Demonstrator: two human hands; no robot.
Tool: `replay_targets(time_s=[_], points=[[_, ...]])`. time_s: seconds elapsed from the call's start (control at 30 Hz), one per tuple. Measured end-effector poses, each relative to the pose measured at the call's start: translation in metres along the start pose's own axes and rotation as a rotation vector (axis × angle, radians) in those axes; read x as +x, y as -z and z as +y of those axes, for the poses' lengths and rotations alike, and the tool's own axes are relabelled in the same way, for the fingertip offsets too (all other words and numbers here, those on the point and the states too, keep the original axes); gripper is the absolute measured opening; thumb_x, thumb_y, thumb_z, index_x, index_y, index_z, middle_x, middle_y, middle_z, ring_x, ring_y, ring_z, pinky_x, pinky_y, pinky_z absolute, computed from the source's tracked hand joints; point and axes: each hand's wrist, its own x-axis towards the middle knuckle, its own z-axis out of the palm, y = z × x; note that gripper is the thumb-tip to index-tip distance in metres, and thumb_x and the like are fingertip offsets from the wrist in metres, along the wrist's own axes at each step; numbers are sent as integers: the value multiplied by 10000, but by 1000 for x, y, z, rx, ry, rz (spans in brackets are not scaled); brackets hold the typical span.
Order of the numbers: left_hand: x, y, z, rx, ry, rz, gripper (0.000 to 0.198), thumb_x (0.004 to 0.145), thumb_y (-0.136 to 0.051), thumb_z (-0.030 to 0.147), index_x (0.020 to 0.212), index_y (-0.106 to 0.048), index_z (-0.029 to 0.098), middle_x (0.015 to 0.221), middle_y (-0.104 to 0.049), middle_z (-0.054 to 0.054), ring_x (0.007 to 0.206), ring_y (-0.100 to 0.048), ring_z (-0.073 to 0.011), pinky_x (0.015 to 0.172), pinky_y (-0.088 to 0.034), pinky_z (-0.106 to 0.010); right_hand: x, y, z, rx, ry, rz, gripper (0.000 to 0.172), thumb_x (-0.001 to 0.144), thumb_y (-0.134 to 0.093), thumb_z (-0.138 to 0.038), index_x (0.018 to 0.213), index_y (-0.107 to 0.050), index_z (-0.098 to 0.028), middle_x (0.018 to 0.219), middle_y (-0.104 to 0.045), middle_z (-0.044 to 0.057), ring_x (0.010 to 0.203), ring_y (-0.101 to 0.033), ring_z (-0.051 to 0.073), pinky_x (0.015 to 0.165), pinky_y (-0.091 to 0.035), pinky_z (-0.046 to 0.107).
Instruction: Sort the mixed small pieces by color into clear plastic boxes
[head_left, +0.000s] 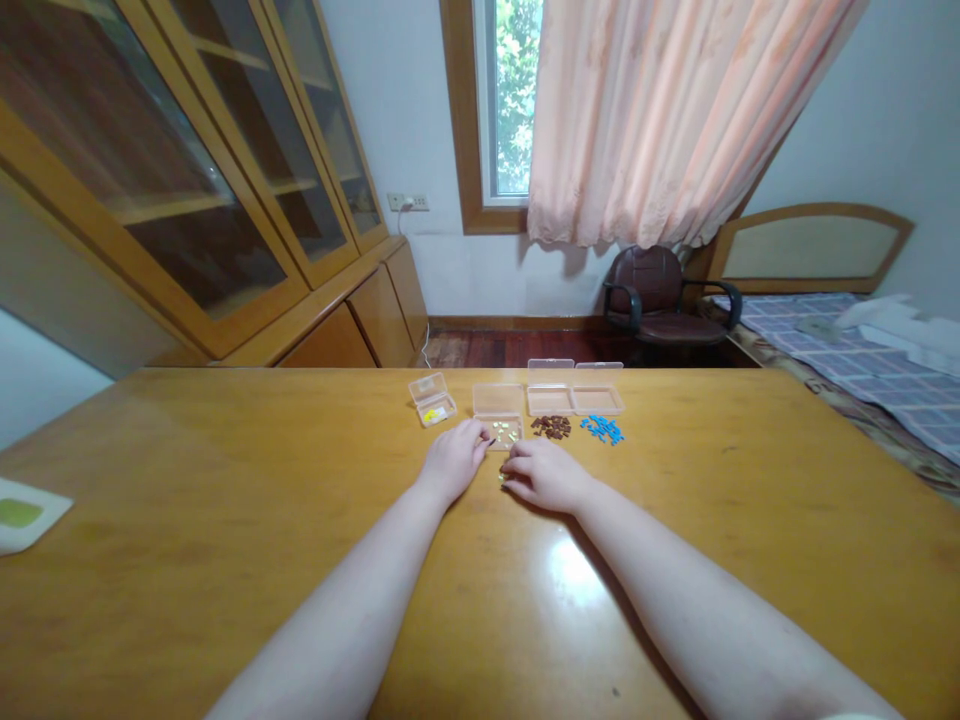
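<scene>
My left hand [454,460] is at the left edge of a clear plastic box [498,398], its fingers curled and closed on that edge. The box's lid stands up, and several small pale yellow pieces [504,431] lie inside. Just in front of the box, my right hand [546,474] rests low on the table with its fingertips together at a small yellow piece [502,478]. The fingers partly hide what is there. Beyond my right hand lie a pile of small brown pieces [552,427] and a pile of small blue pieces [603,429].
Two clear lidded boxes [551,401] stand open side by side behind the piles. A smaller open box [436,410] with bright yellow contents is to the left. A white and green object [26,515] lies at the left edge of the wooden table [225,520]. A chair [652,295] stands beyond.
</scene>
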Motion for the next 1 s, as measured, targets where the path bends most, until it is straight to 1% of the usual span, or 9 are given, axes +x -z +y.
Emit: replay_targets(time_s=[0.17,0.3,0.43,0.53,0.67,0.73,0.83,0.93,1.0], points=[[0,-3,-4,-6,-23,45,332,878,-510,237,1209,-508,209,1203,-584,-75,1077,-568,-206,920,-455,-327,1,-5,2,-66,-29,-23,184,877,-546,-249,817,-714,-203,753,-617,34,691,-546,137,675,-395,261],[-7,3,-3,16,-123,-69,210,890,-478,244,1054,-608,222,1055,-628,-56,963,-598,-184,865,-468,-302,1,-5,2,-105,-37,-32,182,868,-552,-228,792,-714,-200,741,-617,33,668,-536,134,660,-388,257],[-12,9,2,42,-197,-184,169,885,-485,269,943,-639,227,939,-636,-41,859,-603,-173,779,-467,-275,-1,-3,3,-93,-33,-3,171,861,-556,-229,795,-710,-200,736,-616,30,653,-533,129,642,-385,251],[-12,10,5,33,-225,-222,152,883,-488,274,908,-632,235,921,-641,-25,838,-601,-167,749,-460,-262,-1,-2,6,-91,-52,85,190,874,-540,-248,792,-706,-201,739,-617,38,679,-543,139,647,-395,255],[-11,8,7,0,-291,-277,110,856,-542,291,916,-621,244,936,-641,-10,846,-597,-161,754,-455,-252,2,-5,11,-97,-196,279,194,892,-510,-232,857,-696,-186,822,-640,69,755,-569,163,711,-430,278],[-10,6,7,-2,-299,-289,93,851,-549,278,897,-619,240,932,-639,-9,846,-596,-160,756,-455,-251,3,-5,14,-82,-228,306,189,895,-506,-225,933,-685,-180,870,-649,79,786,-579,170,744,-442,290],[-10,3,6,10,-286,-295,82,853,-544,260,870,-618,231,911,-638,-12,834,-598,-163,745,-455,-253,1,-1,17,-55,-210,260,196,894,-510,-241,972,-677,-173,874,-650,81,799,-585,175,746,-445,292],[-10,1,5,38,-274,-299,94,862,-536,270,874,-620,228,895,-639,-14,820,-602,-169,736,-458,-259,-3,6,19,-5,-113,113,174,874,-547,-277,840,-697,-195,767,-639,46,733,-581,157,683,-433,263],[-11,1,5,54,-268,-305,103,869,-527,269,883,-621,230,899,-641,-14,820,-605,-173,734,-460,-263,-6,11,20,36,-75,52,160,862,-568,-282,823,-704,-206,754,-641,33,720,-584,147,659,-425,247]])
